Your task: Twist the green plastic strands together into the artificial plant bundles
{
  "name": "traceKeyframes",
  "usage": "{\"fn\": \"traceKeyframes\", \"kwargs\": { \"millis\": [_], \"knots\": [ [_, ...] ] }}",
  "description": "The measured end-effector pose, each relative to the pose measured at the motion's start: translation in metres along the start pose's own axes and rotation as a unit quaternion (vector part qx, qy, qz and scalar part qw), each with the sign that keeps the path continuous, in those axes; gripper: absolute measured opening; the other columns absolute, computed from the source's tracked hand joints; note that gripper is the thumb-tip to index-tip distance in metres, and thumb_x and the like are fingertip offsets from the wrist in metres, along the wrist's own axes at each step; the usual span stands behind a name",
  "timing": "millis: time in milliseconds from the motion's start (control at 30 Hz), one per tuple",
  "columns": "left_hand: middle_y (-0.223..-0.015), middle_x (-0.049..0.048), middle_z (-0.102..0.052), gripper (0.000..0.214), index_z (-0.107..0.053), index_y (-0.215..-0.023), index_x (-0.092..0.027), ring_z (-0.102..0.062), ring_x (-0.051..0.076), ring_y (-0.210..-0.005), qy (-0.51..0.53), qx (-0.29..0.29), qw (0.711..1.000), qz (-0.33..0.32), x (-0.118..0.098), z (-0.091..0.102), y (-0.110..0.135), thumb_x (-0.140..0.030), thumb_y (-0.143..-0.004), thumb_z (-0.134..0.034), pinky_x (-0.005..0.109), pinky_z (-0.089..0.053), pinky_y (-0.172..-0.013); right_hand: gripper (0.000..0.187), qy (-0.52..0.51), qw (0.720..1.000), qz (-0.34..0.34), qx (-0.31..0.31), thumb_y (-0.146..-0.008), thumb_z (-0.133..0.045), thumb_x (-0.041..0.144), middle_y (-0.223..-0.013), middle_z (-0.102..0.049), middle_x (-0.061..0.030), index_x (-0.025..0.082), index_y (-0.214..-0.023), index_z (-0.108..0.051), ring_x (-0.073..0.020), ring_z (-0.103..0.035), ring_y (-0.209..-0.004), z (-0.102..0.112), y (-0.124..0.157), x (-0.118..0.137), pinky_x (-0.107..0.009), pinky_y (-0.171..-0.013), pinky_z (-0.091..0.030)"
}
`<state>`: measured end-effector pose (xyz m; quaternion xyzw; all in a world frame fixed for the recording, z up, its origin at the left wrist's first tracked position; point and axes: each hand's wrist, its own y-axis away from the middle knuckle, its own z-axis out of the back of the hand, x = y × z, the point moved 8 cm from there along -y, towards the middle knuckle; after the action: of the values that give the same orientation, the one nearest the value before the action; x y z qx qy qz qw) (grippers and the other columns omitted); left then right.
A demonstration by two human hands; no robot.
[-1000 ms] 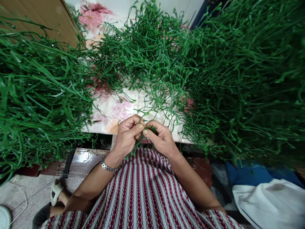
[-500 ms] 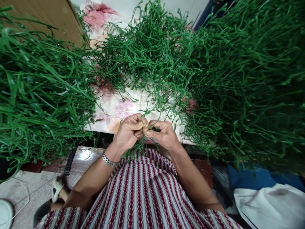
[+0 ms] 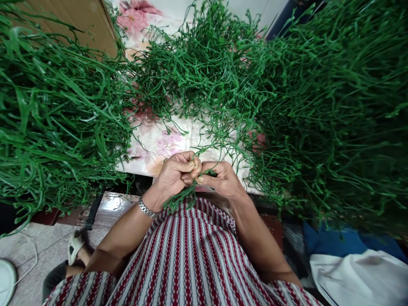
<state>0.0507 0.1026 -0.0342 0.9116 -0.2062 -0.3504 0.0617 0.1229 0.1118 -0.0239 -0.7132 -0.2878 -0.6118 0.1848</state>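
Observation:
My left hand (image 3: 178, 172), with a metal watch (image 3: 145, 207) on its wrist, is closed with thumb and forefinger pinched on thin green plastic plant stems (image 3: 183, 197). Right beside it, my right hand (image 3: 219, 178) pinches the same stems, its fingertips meeting those of the left. Stem ends hang below the hands over the striped shirt, and a few tips stick up above the fingers. The exact point where the fingers grip is partly hidden. Loose stems (image 3: 219, 127) lie on the flowered tablecloth (image 3: 172, 144) just past my hands.
A big heap of broader green plastic strands (image 3: 63, 114) fills the left side, before a cardboard box (image 3: 86, 25). Bushy green stems (image 3: 207, 63) cover the table's back, and another large pile (image 3: 334, 114) stands at right. White cloth (image 3: 360, 272) lies at lower right.
The view has shifted slightly. Both hands stay together, pinching the stems, with only small finger movements; the hanging ends gather a little more to the left.

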Motion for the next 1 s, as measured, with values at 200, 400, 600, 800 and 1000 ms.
{"fn": "traceKeyframes", "kwargs": {
  "millis": [200,400,600,800,1000],
  "knots": [
    [-0.045,-0.0024,-0.048,0.02,-0.053,-0.059,-0.011,-0.027,0.002,-0.034,0.013,0.013,1.0,0.011,0.002,-0.001,-0.004,-0.022,-0.06,-0.069,0.015,-0.018,-0.033,0.015,-0.035,0.999,-0.004,-0.004,-0.068,-0.072,0.027,-0.068,-0.067,-0.0025,0.014,-0.072,-0.067,-0.014,-0.062,-0.064,0.001,0.0,-0.008,-0.026,-0.064,-0.048],
    [-0.055,-0.0015,-0.055,0.012,-0.055,-0.065,-0.013,-0.033,0.002,-0.035,0.031,-0.022,0.997,-0.07,-0.005,0.004,-0.005,-0.018,-0.067,-0.065,0.013,-0.024,-0.032,0.018,-0.028,0.994,-0.015,-0.108,-0.068,-0.072,0.03,-0.065,-0.062,0.001,0.015,-0.074,-0.065,-0.0092,-0.056,-0.059,0.014,0.003,-0.009,-0.021,-0.058,-0.045],
    [-0.058,-0.0007,-0.057,0.012,-0.056,-0.066,-0.012,-0.039,0.002,-0.039,0.02,-0.003,0.996,-0.082,-0.008,-0.003,-0.005,-0.017,-0.065,-0.067,0.013,-0.03,-0.036,0.021,-0.122,0.99,-0.024,-0.069,-0.064,-0.075,0.028,-0.066,-0.061,0.0022,0.017,-0.075,-0.062,-0.008,-0.055,-0.058,0.006,0.0,-0.008,-0.021,-0.061,-0.046],
    [-0.052,-0.0013,-0.053,0.016,-0.057,-0.063,-0.012,-0.036,0.003,-0.035,0.044,0.02,0.999,-0.022,-0.002,-0.003,-0.01,-0.019,-0.06,-0.071,0.014,-0.026,-0.034,0.019,-0.154,0.988,-0.019,-0.013,-0.067,-0.072,0.032,-0.055,-0.055,0.0029,0.015,-0.07,-0.064,-0.0059,-0.047,-0.047,-0.001,-0.004,-0.002,-0.02,-0.053,-0.043],
    [-0.045,-0.002,-0.048,0.019,-0.055,-0.058,-0.01,-0.029,0.002,-0.032,0.051,0.05,0.997,0.018,0.002,-0.005,-0.013,-0.02,-0.058,-0.071,0.013,-0.023,-0.031,0.027,-0.124,0.99,-0.058,-0.013,-0.06,-0.076,0.036,-0.054,-0.055,0.0015,0.013,-0.063,-0.063,-0.007,-0.045,-0.049,0.006,-0.003,-0.009,-0.021,-0.049,-0.036]
  ]
}}
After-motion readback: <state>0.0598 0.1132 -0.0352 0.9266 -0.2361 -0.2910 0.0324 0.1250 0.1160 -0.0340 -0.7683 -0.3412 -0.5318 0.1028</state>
